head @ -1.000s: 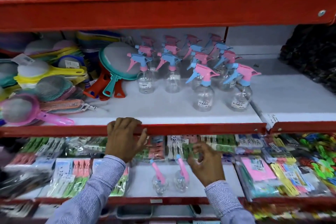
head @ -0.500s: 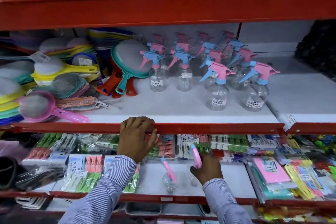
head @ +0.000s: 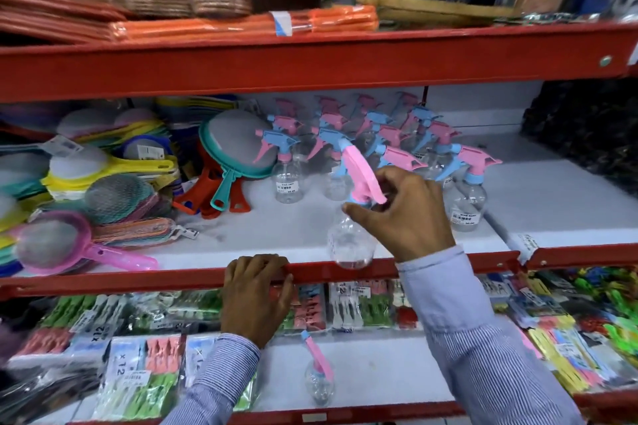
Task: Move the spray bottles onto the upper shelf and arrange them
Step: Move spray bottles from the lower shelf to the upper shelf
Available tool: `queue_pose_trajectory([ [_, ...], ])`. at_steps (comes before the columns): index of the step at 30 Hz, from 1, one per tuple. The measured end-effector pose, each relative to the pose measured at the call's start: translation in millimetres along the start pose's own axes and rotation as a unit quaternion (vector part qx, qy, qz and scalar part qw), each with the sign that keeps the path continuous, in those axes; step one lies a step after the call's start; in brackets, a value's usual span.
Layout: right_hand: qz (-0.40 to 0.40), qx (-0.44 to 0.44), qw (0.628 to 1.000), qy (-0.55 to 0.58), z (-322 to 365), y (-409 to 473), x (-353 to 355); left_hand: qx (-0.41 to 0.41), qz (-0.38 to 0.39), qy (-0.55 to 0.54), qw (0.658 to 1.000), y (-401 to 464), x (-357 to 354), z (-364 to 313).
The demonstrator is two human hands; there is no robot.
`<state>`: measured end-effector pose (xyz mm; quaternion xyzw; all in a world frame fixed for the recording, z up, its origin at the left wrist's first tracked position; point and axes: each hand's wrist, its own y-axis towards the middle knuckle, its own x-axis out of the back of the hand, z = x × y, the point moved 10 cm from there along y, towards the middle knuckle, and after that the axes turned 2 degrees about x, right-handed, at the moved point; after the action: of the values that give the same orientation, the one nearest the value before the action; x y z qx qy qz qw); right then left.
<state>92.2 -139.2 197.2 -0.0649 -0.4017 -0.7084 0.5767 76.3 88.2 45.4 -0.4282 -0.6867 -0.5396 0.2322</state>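
From the head camera, the right hand point(head: 402, 214) pinches a clear spray bottle point(head: 352, 238) by its neck, just under the pink trigger head, and the bottle hangs tilted with its base level with the red front lip of the upper shelf point(head: 448, 257). The left hand point(head: 257, 293) is curled over that same lip, gripping the edge and holding nothing else. One more spray bottle point(head: 319, 381) stands on the lower shelf point(head: 379, 376), between packets of clothes pegs point(head: 134, 379). The risk, as I judge it, is the base catching the lip as it goes over — a thin fingertip grip on a light bottle could let it swing or slip. Carried too far in, its nozzle could knock the standing bottles point(head: 462, 190) clustered close behind, and one toppling may take its neighbours. As for writing, small white price stickers sit on the standing bottles; one seems to end in "35.00", though the rest is too blurred to read. The peg packets show "x 12" — no brand name is legible anywhere.
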Motion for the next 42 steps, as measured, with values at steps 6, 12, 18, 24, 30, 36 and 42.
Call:
queue_pose_trajectory([
  [6,0.008,-0.03,0.999,-0.035,-32.6,51.8,-58.7,0.001,0.006,0.002,1.0,-0.4,-2.6,2.7],
  [12,-0.042,-0.053,0.998,0.008,-65.7,57.3,-82.7,-0.004,0.005,0.002,1.0,1.0,-1.8,4.9],
  [18,-0.085,-0.047,0.991,0.093,-65.3,55.0,-84.1,-0.004,0.003,-0.005,1.0,0.7,-1.5,5.2],
  [24,-0.103,-0.065,0.979,0.165,-72.8,51.8,-85.8,-0.006,0.003,-0.011,1.0,0.9,-1.9,4.4],
  [30,-0.086,-0.065,0.987,0.12,-65.7,48.8,-75.2,-0.003,0.005,-0.009,1.0,3.6,-0.5,4.8],
  [36,-0.156,0.009,0.984,0.084,-47.6,-27.9,-38.2,0.01,0.003,-0.01,1.0,7.5,10.8,18.3],
  [42,0.057,-0.064,0.996,0.008,-119.7,-139.2,-149.1,-0.004,-0.014,0.004,1.0,-1.3,24.5,42.6],
])
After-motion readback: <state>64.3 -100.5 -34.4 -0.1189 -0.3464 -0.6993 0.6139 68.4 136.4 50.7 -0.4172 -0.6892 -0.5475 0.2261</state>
